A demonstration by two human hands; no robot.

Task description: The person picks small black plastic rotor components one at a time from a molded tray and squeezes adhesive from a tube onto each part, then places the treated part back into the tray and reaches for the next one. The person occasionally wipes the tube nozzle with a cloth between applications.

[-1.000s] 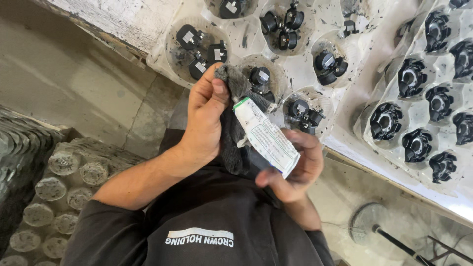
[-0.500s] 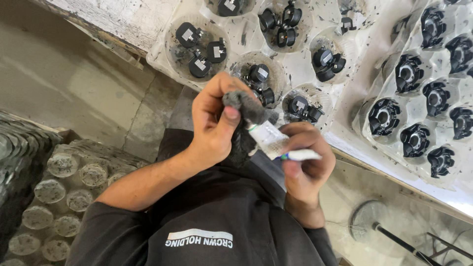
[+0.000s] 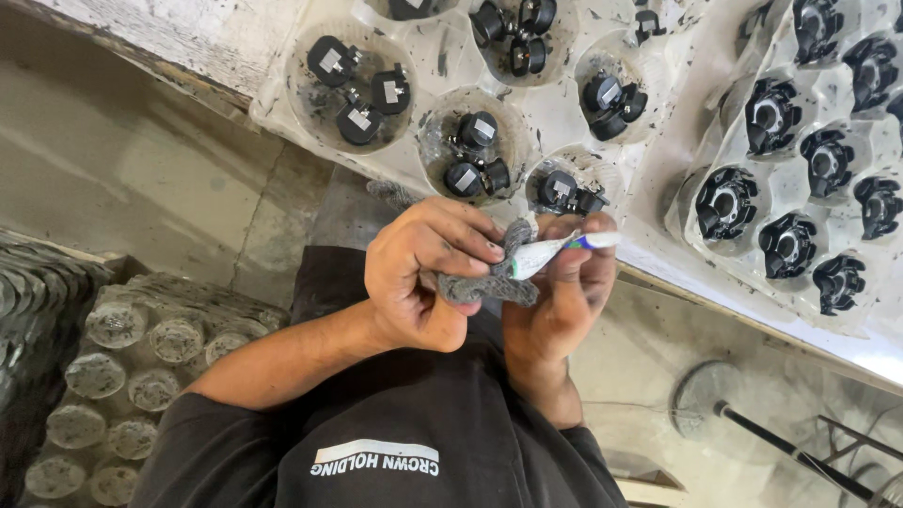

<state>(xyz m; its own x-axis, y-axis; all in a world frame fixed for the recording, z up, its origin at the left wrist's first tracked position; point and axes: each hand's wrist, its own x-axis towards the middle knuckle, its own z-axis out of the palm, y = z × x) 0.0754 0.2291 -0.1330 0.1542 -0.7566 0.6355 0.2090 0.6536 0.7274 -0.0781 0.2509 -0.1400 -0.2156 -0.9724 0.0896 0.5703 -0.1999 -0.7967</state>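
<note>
Head view: both hands (image 3: 489, 282) pinch a grey cloth (image 3: 484, 282) and white tube (image 3: 550, 249).

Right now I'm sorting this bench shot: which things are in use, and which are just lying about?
In use:
left hand, gripping the grey cloth
right hand, holding the white tube against the cloth

Lying about:
white tray of small black parts
second tray of black ring parts
stacked clear trays, lower left
round stand base
</note>
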